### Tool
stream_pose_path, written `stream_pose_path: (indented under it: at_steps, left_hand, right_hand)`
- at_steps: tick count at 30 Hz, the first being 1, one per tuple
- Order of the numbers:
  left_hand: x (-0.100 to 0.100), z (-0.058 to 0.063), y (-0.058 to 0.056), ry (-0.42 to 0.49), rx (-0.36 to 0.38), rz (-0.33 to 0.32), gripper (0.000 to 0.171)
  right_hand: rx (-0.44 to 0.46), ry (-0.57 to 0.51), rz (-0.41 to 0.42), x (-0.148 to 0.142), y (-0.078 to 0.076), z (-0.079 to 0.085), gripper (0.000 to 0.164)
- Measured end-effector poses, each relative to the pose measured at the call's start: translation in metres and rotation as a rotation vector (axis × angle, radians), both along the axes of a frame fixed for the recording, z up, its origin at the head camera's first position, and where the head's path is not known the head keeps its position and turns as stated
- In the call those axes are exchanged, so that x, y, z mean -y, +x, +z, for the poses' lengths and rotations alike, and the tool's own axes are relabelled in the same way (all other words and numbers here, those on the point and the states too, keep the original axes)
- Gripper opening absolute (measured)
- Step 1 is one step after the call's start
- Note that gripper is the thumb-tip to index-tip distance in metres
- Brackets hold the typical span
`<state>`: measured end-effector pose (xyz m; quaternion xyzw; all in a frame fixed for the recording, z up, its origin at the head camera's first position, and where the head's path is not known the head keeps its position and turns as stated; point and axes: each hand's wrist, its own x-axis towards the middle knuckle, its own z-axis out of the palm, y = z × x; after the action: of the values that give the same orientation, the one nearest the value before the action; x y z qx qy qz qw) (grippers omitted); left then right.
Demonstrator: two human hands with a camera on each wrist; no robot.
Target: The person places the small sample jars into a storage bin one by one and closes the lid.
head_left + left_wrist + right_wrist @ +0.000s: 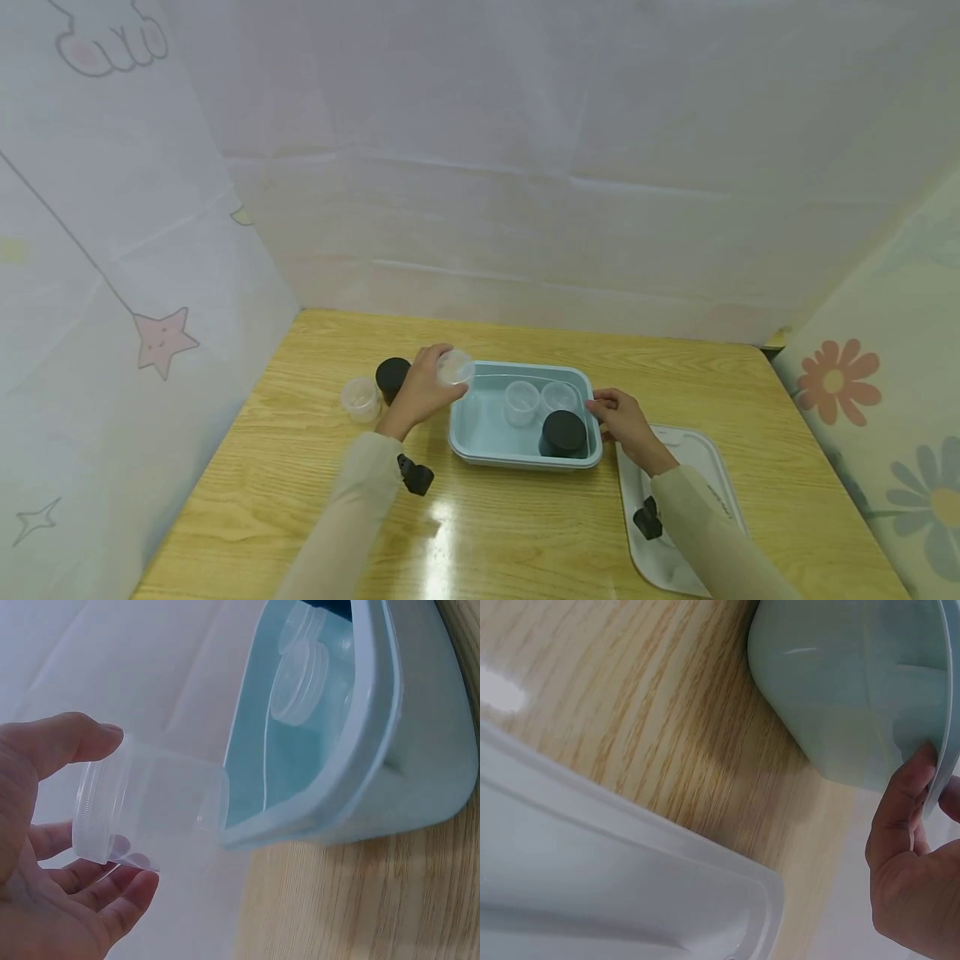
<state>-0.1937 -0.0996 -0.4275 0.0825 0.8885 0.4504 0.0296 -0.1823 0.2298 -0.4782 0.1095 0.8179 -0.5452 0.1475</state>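
My left hand (426, 390) grips a clear plastic jar (161, 802) by its ribbed lid, thumb on one side and fingers on the other. In the head view that jar hangs over the left rim of a light blue bin (480, 457). Inside the bin stand two clear jars, one left (521, 403) and one right (558, 399), and a black-lidded jar (563, 432) nearer the front. With thumb and fingers my right hand (621, 421) pinches the bin's right rim, as the right wrist view (911, 862) also shows.
Left of the bin, another clear jar (361, 399) and a black-lidded jar (392, 377) stand on the wooden table (300, 500). A white lid-like tray (697, 450) lies at the right, partly under my right forearm. Pale printed sheets (510, 233) enclose the table.
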Motion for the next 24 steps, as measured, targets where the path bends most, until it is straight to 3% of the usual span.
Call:
stream_pose_path:
  at_steps: [16, 24]
  left_hand:
    - [-0.036, -0.015, 0.004, 0.003, -0.003, -0.131, 0.062]
    - [-0.050, -0.023, 0.009, 0.024, 0.053, -0.200, 0.064]
  right_hand:
    - [0.018, 0.013, -0.022, 0.002, 0.000, 0.002, 0.045]
    - [0.016, 0.006, -0.023, 0.002, 0.001, 0.001, 0.044]
